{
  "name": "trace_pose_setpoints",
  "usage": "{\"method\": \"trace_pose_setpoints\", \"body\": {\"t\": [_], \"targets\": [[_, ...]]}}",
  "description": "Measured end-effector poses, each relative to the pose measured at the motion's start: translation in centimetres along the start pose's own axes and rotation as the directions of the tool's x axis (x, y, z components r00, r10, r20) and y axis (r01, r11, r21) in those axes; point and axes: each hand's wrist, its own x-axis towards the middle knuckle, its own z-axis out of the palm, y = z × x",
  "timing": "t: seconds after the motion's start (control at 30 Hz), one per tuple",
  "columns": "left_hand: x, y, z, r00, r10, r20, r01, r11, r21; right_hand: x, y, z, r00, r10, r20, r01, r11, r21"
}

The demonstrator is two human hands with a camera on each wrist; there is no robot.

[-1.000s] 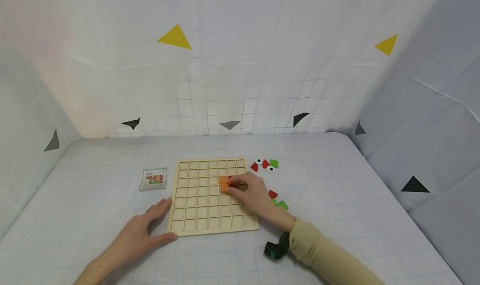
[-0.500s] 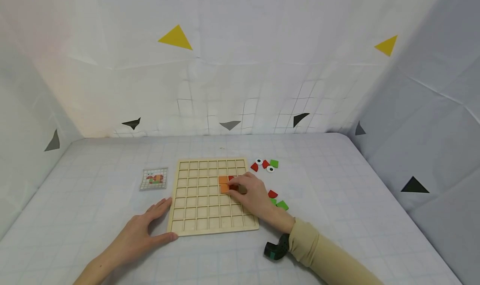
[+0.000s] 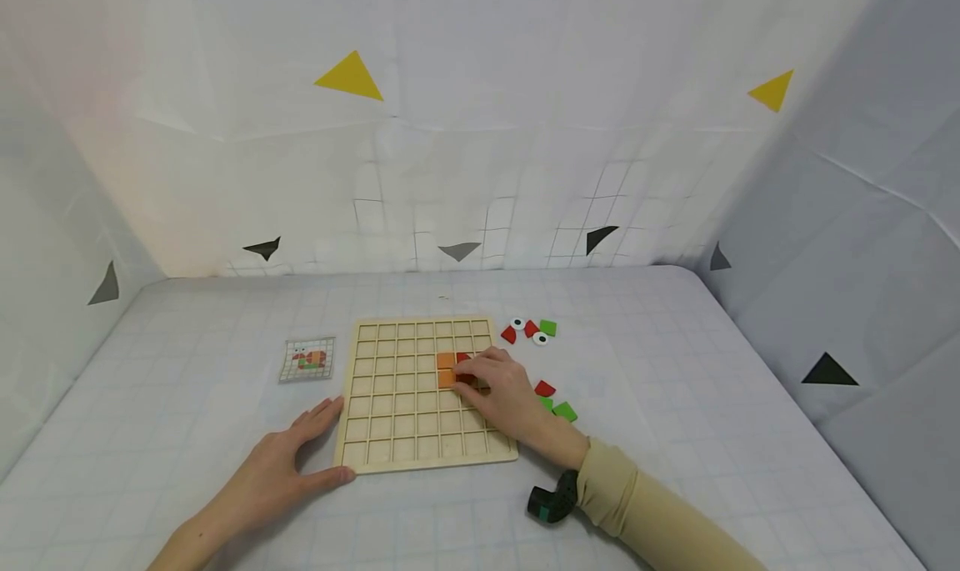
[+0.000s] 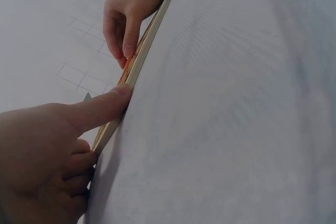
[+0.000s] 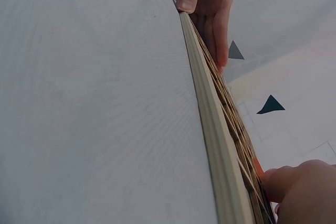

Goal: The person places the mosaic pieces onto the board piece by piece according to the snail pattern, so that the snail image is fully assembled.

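The wooden grid board (image 3: 405, 429) lies flat on the table. My left hand (image 3: 277, 467) spans its near left corner, thumb at the front edge and fingertips along the left side. In the left wrist view the thumb (image 4: 107, 106) presses that edge. My right hand (image 3: 506, 396) is over the right half of the board, thumb and index finger pinching a dark red tile (image 3: 467, 379), mostly hidden by the fingers. Just left of the fingertips sit two orange square tiles (image 3: 446, 360) in the grid. Another red tile (image 3: 462, 358) shows behind the index finger.
Left of the board lies a small picture card (image 3: 307, 359). Loose red and green pieces and two eye discs (image 3: 541, 338) are beyond the board's right edge. A red piece (image 3: 545, 388) and green pieces (image 3: 565, 411) lie beside the right wrist, near a black device (image 3: 553, 500).
My right thumb and index finger have moved slightly from the nearer orange tile to the red tile beside it, leaving more of the orange in view. The left hand has stayed still.
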Motion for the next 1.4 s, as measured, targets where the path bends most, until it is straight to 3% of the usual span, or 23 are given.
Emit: {"method": "trace_pose_setpoints", "body": {"t": [0.63,0.73,0.87,1.0,1.17,1.4], "targets": [[0.0,-0.1,0.0,1.000,-0.001,-0.004,0.001,1.000,0.008,0.1,0.1,-0.2,0.998,-0.053,-0.013,0.053,0.998,-0.029],[0.0,-0.1,0.0,1.000,-0.001,-0.001,0.001,1.000,0.005,0.4,0.2,-0.6,0.999,-0.020,-0.030,0.020,1.000,0.004],[0.0,0.0,0.0,1.000,0.001,0.000,-0.001,1.000,-0.001,0.8,0.8,-2.0,0.995,0.087,-0.039,-0.085,0.995,0.049],[0.1,-0.1,0.1,1.000,-0.002,-0.001,0.002,1.000,0.001,0.7,2.6,-3.8,0.971,0.240,-0.016,-0.238,0.968,0.073],[0.1,-0.1,0.1,1.000,-0.001,-0.003,0.001,1.000,0.009,0.3,5.4,-5.7,0.912,0.411,0.008,-0.411,0.909,0.069],[0.0,-0.1,0.1,1.000,-0.001,-0.005,0.001,1.000,0.010,-0.5,7.8,-6.8,0.844,0.537,0.020,-0.537,0.843,0.028]]}}
